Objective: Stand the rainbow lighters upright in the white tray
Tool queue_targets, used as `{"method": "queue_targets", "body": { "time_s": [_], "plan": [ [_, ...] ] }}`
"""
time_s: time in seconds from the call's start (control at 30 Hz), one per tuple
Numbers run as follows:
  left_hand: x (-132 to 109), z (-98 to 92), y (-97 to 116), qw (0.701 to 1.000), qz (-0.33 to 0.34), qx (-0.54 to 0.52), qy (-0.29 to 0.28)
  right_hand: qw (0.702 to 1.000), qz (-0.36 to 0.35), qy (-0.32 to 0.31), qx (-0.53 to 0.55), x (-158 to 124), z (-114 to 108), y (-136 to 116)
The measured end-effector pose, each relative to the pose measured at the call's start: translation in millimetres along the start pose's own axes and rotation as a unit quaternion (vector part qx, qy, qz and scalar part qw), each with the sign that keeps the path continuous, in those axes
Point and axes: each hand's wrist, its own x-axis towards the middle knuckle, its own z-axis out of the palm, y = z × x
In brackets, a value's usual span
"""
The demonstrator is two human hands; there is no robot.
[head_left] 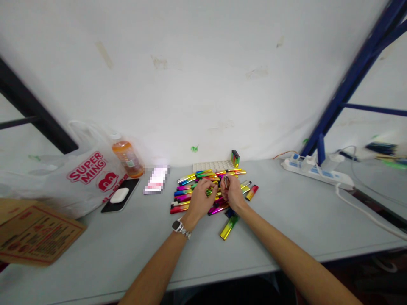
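A pile of shiny multicoloured lighters (190, 192) lies on the grey table (286, 220). My left hand (200, 198), a watch on its wrist, rests on the pile with its fingers curled round a lighter. My right hand (231, 191) is closed round a small dark lighter, held upright just above the pile. A yellow-green lighter (229, 227) lies apart, closer to me. Behind the pile lies a white tray (213, 165) with a few lighters (235, 158) standing in its right end.
At the left are a white plastic bag (79, 178), an orange drink bottle (127, 157), a phone with a white earbud case (119, 195) on it, and a cardboard box (32, 231). A white power strip (318, 171) and cable lie at right by a blue rack post (321, 140).
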Motion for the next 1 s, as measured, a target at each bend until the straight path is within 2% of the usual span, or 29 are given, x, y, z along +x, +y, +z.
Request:
{"method": "queue_targets", "body": {
  "time_s": [0.1,0.3,0.4,0.5,0.57,0.7,0.9,1.0],
  "plan": [
    [-0.2,0.2,-0.7,1.000,0.000,0.002,0.001,1.000,-0.007,0.019,0.021,-0.5,0.7,-1.0],
    [0.6,-0.5,2.1,1.000,-0.003,-0.012,0.012,0.994,0.049,-0.010,0.092,-0.4,2.5,-5.8],
    [1.4,-0.1,6.0,0.999,-0.001,-0.037,0.036,0.998,0.016,0.000,0.054,1.3,1.4,-5.3],
    [4.7,1.8,10.2,0.997,-0.005,-0.053,0.063,0.998,-0.037,0.048,-0.020,2.3,1.4,-5.0],
    [9.1,3.7,11.6,0.995,-0.012,-0.059,0.078,0.995,-0.063,0.069,-0.033,2.2,2.3,-5.1],
    [22.6,6.8,9.5,0.993,-0.027,-0.069,0.095,0.991,-0.098,0.069,-0.050,2.2,2.3,-5.2],
    [49.2,9.6,6.3,0.990,-0.059,-0.122,0.049,0.984,-0.143,0.034,-0.103,6.8,-10.4,-4.0],
    [65.1,11.7,8.6,0.988,-0.044,-0.145,0.007,0.979,-0.141,0.055,-0.134,9.8,-23.1,-3.1]
  ]
}}
